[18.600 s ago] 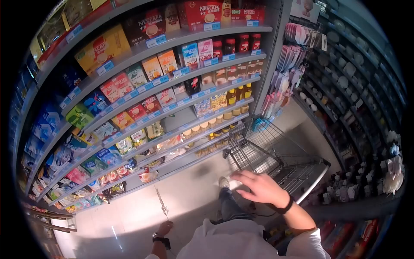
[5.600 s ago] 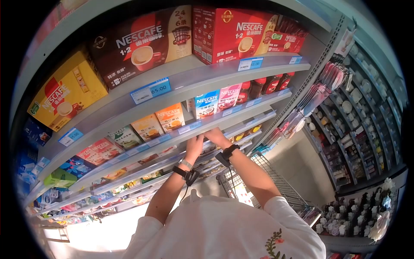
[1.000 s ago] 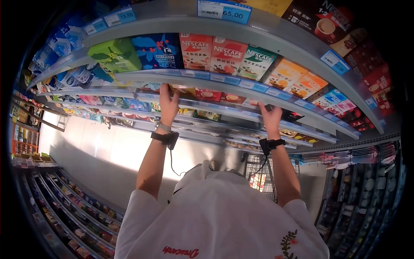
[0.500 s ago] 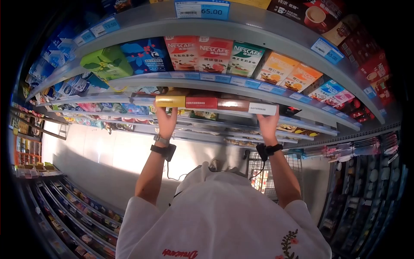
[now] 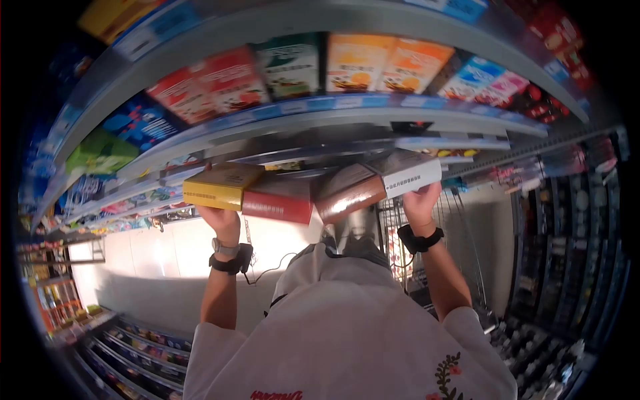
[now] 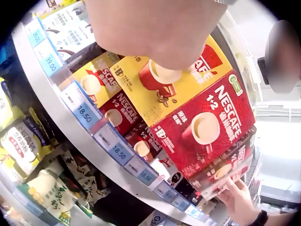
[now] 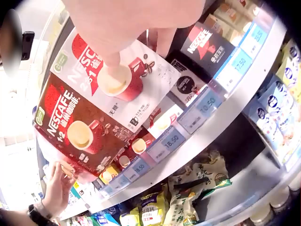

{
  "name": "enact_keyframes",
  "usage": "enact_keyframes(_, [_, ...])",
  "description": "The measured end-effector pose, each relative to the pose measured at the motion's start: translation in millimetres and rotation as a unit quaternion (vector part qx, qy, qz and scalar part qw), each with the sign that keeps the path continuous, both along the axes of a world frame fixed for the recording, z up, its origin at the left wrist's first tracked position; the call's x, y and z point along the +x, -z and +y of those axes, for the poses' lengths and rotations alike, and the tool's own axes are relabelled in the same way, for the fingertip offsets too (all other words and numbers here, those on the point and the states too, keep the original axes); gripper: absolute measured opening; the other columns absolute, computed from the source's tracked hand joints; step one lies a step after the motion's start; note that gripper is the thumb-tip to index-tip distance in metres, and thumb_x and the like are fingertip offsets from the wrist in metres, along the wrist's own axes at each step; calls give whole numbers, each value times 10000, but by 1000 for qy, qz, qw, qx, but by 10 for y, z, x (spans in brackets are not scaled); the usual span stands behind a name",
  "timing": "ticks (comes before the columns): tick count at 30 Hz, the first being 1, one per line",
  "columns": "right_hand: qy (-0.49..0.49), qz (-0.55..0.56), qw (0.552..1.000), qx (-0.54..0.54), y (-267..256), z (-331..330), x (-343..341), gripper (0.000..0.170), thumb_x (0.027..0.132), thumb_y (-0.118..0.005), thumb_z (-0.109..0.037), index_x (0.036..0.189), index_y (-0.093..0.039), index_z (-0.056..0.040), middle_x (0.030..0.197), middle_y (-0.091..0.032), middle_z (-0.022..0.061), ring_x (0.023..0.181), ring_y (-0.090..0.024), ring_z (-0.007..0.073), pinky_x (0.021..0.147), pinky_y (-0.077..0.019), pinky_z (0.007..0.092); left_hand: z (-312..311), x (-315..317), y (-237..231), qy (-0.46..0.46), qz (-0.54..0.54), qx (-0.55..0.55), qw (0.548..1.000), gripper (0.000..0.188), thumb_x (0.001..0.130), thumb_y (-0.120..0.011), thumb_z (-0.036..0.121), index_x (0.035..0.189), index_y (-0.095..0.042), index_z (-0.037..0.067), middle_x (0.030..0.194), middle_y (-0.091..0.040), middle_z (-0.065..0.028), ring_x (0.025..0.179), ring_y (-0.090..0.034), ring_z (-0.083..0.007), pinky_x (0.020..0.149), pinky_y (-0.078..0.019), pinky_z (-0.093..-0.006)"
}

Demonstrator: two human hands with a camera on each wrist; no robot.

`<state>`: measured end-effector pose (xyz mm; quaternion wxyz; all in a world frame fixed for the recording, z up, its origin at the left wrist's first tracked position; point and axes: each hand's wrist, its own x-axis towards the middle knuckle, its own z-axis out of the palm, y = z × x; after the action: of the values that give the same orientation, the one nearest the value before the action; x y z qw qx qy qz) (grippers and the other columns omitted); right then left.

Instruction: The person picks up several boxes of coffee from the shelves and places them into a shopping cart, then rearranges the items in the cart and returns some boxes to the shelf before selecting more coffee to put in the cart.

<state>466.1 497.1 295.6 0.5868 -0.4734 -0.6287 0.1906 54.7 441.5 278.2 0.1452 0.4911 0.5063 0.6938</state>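
Left hand, partly hidden, is holding the yellow box, right hand the white box, both grips curled, red box and brown box sagging between, contents concealed.

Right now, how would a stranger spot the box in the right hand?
In front of the shelves, find the held row of four boxes. The end box in the right hand is white; the others are brown, red and yellow.

Four Nescafé cartons held in one row, sagging at the middle. Left to right: yellow carton, red "1+2" carton, brown "1+2" carton, white "2合1" carton. Fronts carry a red-cup print. Red and brown tilt oppositely, forming a shallow V.
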Motion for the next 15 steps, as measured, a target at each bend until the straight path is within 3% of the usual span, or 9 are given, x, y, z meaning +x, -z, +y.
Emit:
enact_keyframes(1, [-11,28,1000,-2,3,-84,64,405,783,-794,-118,1115,-591,-7,1001,-676,114,924,-660,236,843,-522,353,9,130,13,16,0,-6,1000,543,887,-718,89,1353,-457,-10,1417,-520,-221,1253,-538,-292,1043,-427,-398])
enact_keyframes(3, [-51,-114,991,42,-132,-354,68,359,800,-788,-82,1098,-600,-16,1037,-679,101,898,-672,221,822,-541,354,-5,546,62,56,210,-72,973,560,877,-740,109,1361,-465,49,1299,-607,-164,1140,-608,-276,975,-479,-387])
enact_keyframes(5, [-93,86,974,-188,144,-758,76,396,863,-743,-148,1207,-601,-11,1206,-630,137,1067,-635,249,940,-503,393,-30,1311,457,253,149,-100,951,549,878,-740,118,1361,-479,89,1170,-650,-127,1029,-652,-253,892,-519,-376])
enact_keyframes(7, [-127,151,941,-274,631,-857,480,526,942,-656,-248,1401,-509,-37,1384,-522,149,1271,-510,245,1092,-390,402,20,2038,643,501,-33,-380,777,499,916,-673,53,1377,-483,89,1175,-604,-81,1030,-641,-195,925,-519,-353])
enact_keyframes(8, [-175,360,857,-326,1145,-1105,657,612,1004,-559,-297,1529,-357,-56,1461,-451,129,1376,-387,227,1176,-269,384,-8,2377,824,583,-92,-464,660,488,936,-631,19,1394,-479,95,1167,-580,-50,1032,-637,-166,951,-513,-335])
enact_keyframes(9, [-154,353,797,-464,1462,-1369,877,683,1002,-585,-254,1568,-261,-50,1458,-459,96,1358,-411,220,1167,-291,375,-68,2678,1218,680,-55,-306,663,347,952,-606,9,1288,-534,55,1105,-576,-54,1009,-646,-145,944,-526,-336])
enact_keyframes(11, [-154,413,792,-422,1037,-1630,915,752,985,-627,-224,1578,-207,-27,1458,-458,101,1350,-430,215,1134,-351,369,-115,3040,1439,710,42,-356,606,157,972,-591,11,1128,-572,19,1062,-595,-58,985,-643,-128,957,-533,-346])
enact_keyframes(12, [-146,464,763,-426,1015,-1701,1029,810,972,-655,-207,1583,-158,-19,1449,-464,120,1318,-472,205,1068,-432,332,-233,3244,1227,712,-117,-398,567,49,996,-585,55,1018,-572,12,996,-610,-49,955,-632,-107,899,-532,-299])
enact_keyframes(15, [-125,488,731,-460,928,-2047,1391,845,969,-666,-243,1578,-137,6,1452,-457,146,1269,-522,202,987,-498,299,-248,3572,1139,787,-6,-440,432,144,1022,-556,112,1122,-584,12,1077,-639,-50,1073,-615,-112,945,-486,-257])
